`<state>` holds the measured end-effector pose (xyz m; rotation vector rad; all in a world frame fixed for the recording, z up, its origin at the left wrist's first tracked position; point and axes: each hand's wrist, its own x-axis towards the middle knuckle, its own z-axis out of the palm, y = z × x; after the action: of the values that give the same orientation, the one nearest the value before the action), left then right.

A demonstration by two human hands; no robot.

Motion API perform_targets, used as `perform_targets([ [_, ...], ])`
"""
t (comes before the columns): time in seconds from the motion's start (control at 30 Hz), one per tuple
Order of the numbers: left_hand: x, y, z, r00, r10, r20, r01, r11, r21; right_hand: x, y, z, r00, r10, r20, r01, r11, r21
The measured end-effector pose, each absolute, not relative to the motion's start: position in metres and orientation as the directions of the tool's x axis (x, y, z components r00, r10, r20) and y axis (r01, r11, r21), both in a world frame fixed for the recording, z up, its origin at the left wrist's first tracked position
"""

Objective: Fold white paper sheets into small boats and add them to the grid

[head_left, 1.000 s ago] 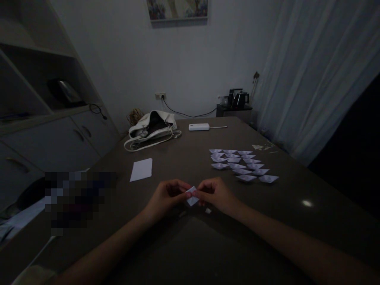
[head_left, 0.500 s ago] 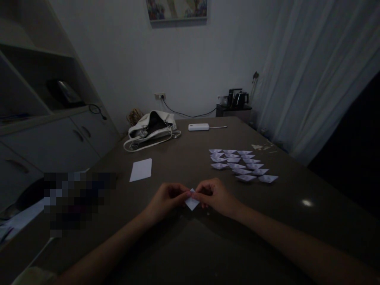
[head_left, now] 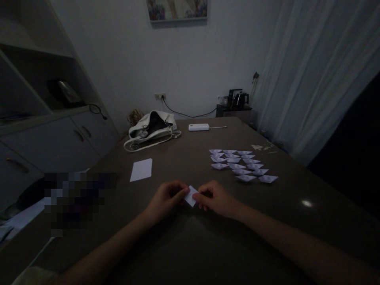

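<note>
Between my two hands is a small folded piece of white paper (head_left: 191, 196), held just above the dark table (head_left: 184, 245). My left hand (head_left: 166, 199) pinches its left edge with fingers closed. My right hand (head_left: 215, 196) pinches its right edge, fingers curled. Several small folded paper boats (head_left: 242, 165) lie in rows on the table to the right and beyond my hands. A flat white sheet of paper (head_left: 141, 169) lies to the left, beyond my left hand.
A white handbag (head_left: 151, 127) and a white power bank with cable (head_left: 198, 127) sit at the table's far end. Cabinets and shelves (head_left: 44, 130) run along the left. A kettle (head_left: 237, 99) stands on a small stand by the curtain (head_left: 314, 79).
The folded paper has been turned and flattened between my fingers, and both hands have sunk slightly toward the table. A small scrap seen on the table a second ago is no longer visible.
</note>
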<state>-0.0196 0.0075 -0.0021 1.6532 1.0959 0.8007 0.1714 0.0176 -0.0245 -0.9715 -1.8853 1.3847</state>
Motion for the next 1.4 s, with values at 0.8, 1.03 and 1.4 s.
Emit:
perform_targets([
  [0.8, -0.022, 0.007, -0.004, 0.434, 0.898, 0.076, 0.432, -0.282, 0.857, 0.169, 0.014, -0.017, -0.552, 0.833, 0.043, 0.139, 0.143, -0.98],
  [1.03, -0.026, 0.008, -0.002, 0.449, 0.877, 0.171, 0.528, -0.414, 0.742, 0.171, 0.014, -0.02, -0.532, 0.842, 0.095, 0.213, 0.241, -0.947],
  [1.4, -0.027, 0.007, -0.001, 0.534, 0.829, 0.165, 0.536, -0.483, 0.693, 0.175, 0.019, -0.015, -0.398, 0.865, 0.306, 0.292, 0.435, -0.852],
])
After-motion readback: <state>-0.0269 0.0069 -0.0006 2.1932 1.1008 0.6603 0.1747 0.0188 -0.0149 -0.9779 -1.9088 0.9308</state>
